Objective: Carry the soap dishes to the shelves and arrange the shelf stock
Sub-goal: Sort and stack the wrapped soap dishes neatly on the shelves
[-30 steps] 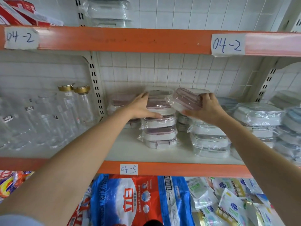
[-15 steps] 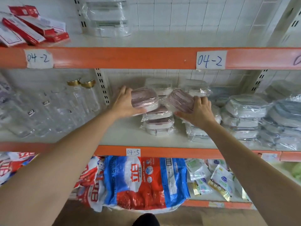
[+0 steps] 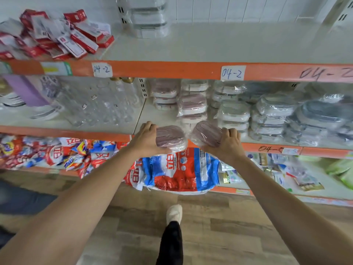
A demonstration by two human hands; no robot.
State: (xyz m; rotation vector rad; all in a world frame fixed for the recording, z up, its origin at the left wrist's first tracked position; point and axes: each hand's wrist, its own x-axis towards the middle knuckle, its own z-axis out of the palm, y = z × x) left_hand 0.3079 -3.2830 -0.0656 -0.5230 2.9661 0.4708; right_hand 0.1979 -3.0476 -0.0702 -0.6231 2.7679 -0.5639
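Both hands [image 3: 147,138] pulled back, gripping pink plastic-wrapped soap dishes [image 3: 170,137].

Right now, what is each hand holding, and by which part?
Each holds one wrapped pink soap dish. Left hand grips the left soap dish by its left end; right hand grips the right soap dish by its right end.

Soap dish stacks [image 3: 193,108] sit right of glass bottles [image 3: 99,104].

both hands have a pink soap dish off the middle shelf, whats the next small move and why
Probably lift both up onto the upper shelf. The left hand and right hand each grip a wrapped pink soap dish held out in front of the middle shelf's edge, and the upper shelf has open space beside a small wrapped stack.
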